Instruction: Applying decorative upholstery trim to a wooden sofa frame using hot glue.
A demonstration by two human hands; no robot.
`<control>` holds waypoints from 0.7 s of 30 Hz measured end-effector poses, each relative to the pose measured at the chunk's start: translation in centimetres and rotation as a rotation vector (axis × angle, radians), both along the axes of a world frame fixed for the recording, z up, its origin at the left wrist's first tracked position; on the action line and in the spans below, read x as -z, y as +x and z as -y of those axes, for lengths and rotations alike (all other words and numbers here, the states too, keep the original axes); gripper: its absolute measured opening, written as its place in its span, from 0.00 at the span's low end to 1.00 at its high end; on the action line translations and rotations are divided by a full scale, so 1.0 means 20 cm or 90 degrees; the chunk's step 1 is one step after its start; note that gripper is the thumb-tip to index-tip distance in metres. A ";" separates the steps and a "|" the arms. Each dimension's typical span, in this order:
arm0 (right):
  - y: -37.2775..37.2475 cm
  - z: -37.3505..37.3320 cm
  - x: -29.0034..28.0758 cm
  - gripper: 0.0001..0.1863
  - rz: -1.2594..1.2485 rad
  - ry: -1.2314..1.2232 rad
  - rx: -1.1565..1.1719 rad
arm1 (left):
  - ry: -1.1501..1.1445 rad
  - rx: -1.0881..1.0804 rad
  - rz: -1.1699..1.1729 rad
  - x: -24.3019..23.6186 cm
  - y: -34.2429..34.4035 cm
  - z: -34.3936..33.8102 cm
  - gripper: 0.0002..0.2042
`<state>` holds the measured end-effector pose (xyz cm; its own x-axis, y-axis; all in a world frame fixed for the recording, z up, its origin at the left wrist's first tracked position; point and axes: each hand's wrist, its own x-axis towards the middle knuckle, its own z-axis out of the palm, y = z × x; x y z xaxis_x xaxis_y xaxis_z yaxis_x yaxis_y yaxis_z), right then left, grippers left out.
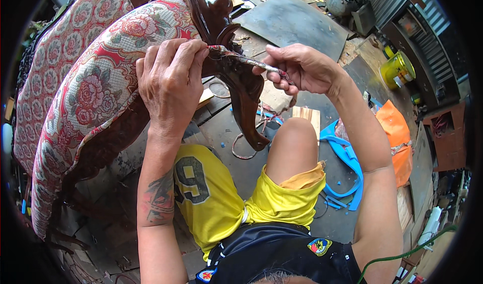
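Observation:
A wooden chair with a floral red-and-cream upholstered seat [95, 92] fills the left side; its carved dark leg [244, 105] curves down at the seat's corner. My left hand [173, 77] presses on the seat edge at that corner, fingers bent over the end of a fabric-covered piping cord [249, 61]. From there the cord stretches taut to my right hand [304, 70], whose thumb and fingers are closed on it, away from the chair. Its loose length hangs below the right hand and loops on the floor. The left fingertips are partly hidden.
Blue foam strips [347, 163] lie on the floor right of my knee, beside an orange bag [395, 138]. Farther off are a yellow bucket [397, 70], a dark flat sheet [294, 22] and a compressor [342, 4]. A green cord [407, 254] crosses the lower right.

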<state>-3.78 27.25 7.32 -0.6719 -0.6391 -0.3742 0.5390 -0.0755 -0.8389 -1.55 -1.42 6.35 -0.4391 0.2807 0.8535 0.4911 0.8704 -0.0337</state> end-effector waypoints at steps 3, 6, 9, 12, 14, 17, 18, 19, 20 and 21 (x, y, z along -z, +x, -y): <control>0.02 0.04 -0.01 0.21 0.046 -0.032 -0.070 | -0.004 -0.006 0.006 -0.01 0.01 0.00 0.06; 0.04 0.08 -0.02 0.19 0.102 -0.097 -0.103 | -0.010 -0.012 0.008 0.00 0.00 0.00 0.06; 0.06 0.12 -0.03 0.17 0.004 0.001 -0.067 | -0.013 -0.014 0.006 0.00 0.00 0.00 0.05; 0.06 0.12 -0.01 0.17 -0.075 0.068 -0.035 | -0.016 -0.009 0.003 0.00 0.00 0.00 0.05; 0.06 0.11 0.00 0.17 -0.081 0.088 -0.001 | -0.015 -0.004 -0.005 0.01 -0.01 0.00 0.05; 0.05 0.10 -0.01 0.16 -0.087 0.069 -0.014 | -0.017 -0.011 -0.008 0.01 0.00 0.00 0.05; 0.05 0.10 -0.02 0.17 -0.098 0.095 -0.004 | -0.016 -0.016 0.000 0.01 0.00 0.00 0.05; 0.06 0.11 -0.03 0.17 -0.110 0.121 0.006 | -0.016 -0.022 0.007 0.01 0.01 0.00 0.05; 0.06 0.12 -0.04 0.17 -0.112 0.122 0.005 | -0.015 -0.023 0.005 0.00 0.01 0.00 0.05; 0.07 0.13 -0.04 0.16 -0.113 0.116 0.054 | -0.015 -0.017 0.001 0.00 0.01 0.00 0.05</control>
